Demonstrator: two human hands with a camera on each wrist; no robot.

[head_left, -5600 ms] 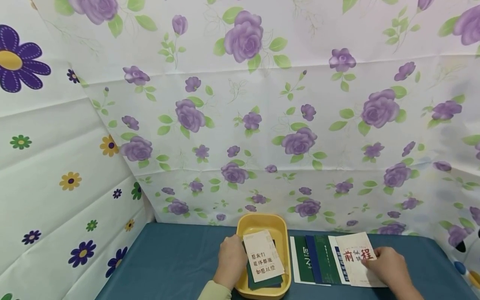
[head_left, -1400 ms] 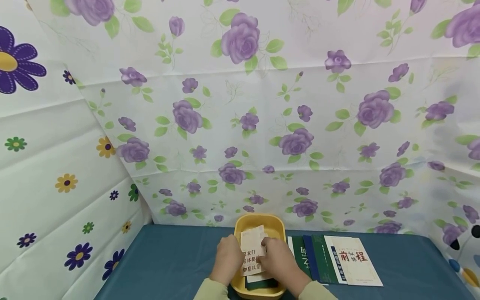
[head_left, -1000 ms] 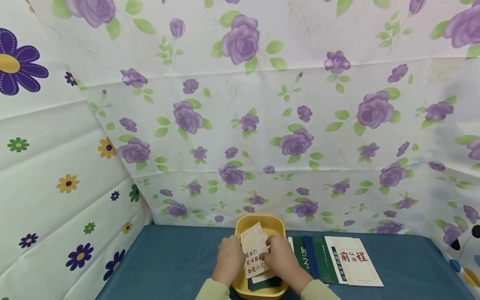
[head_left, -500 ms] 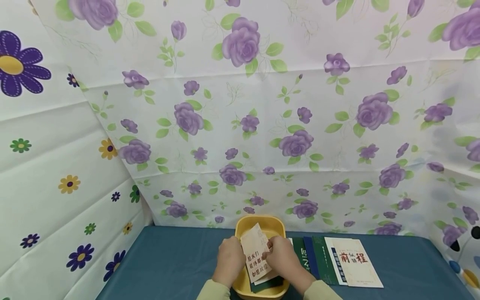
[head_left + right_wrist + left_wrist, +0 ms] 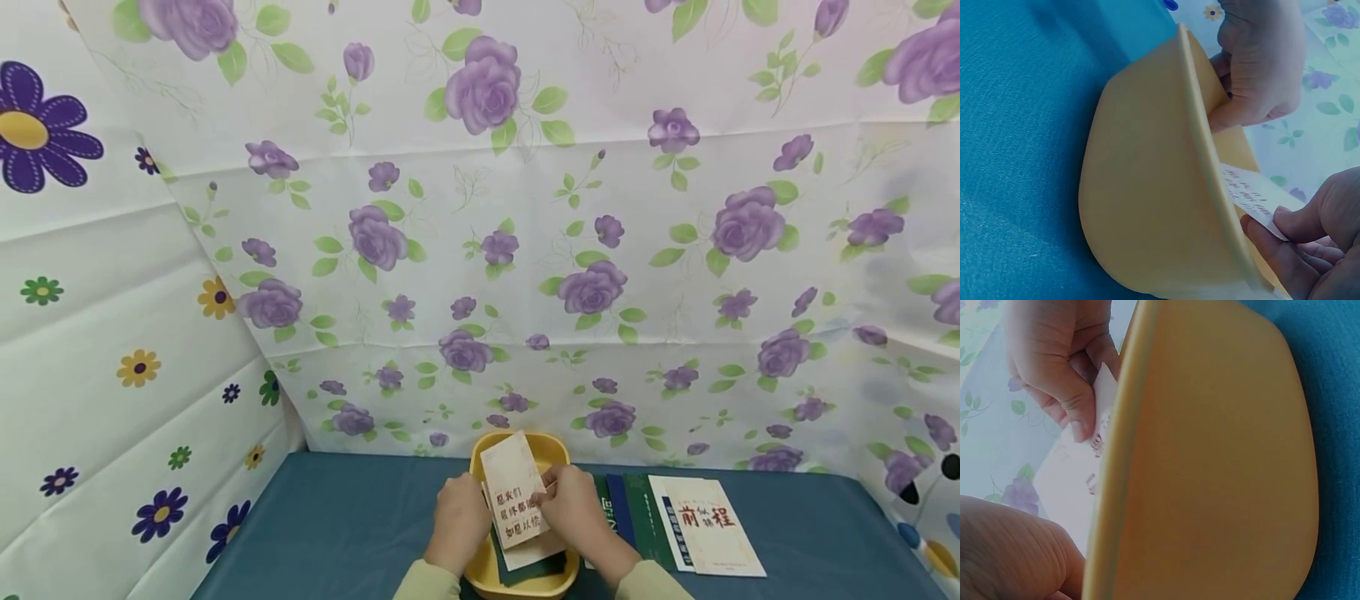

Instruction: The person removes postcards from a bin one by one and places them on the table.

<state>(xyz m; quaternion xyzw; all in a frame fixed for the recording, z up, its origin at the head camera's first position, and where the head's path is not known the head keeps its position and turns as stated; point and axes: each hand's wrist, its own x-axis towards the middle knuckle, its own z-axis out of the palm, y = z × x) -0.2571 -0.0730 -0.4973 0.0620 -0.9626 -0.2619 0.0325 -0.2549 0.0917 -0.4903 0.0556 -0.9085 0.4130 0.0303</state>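
A yellow plastic tub (image 5: 562,446) stands on the table, holding a small stack of thin booklets, green at the bottom and cream above. The top cream booklet (image 5: 512,471), printed with red-brown characters, is raised and tilted. My right hand (image 5: 576,515) pinches its right edge between thumb and fingers, clearly so in the right wrist view, where the booklet (image 5: 1249,190) slants over the rim. My left hand (image 5: 461,518) reaches over the tub's left rim, fingers curled inside at the stack's left edge; its fingertips are hidden. Below the top one, the green booklet (image 5: 534,570) shows.
Right of the tub, several booklets overlap in a row: a blue one (image 5: 621,508), a green one (image 5: 651,525) and a cream one with red characters (image 5: 720,542). A blue-green cloth (image 5: 352,517) covers the table. Flowered sheets (image 5: 525,208) hang behind and at the sides.
Earlier, my right hand was on the cream booklet at the row's right end; it came left to the tub. Lately the top booklet shifted up and right with that hand. The left hand stayed.
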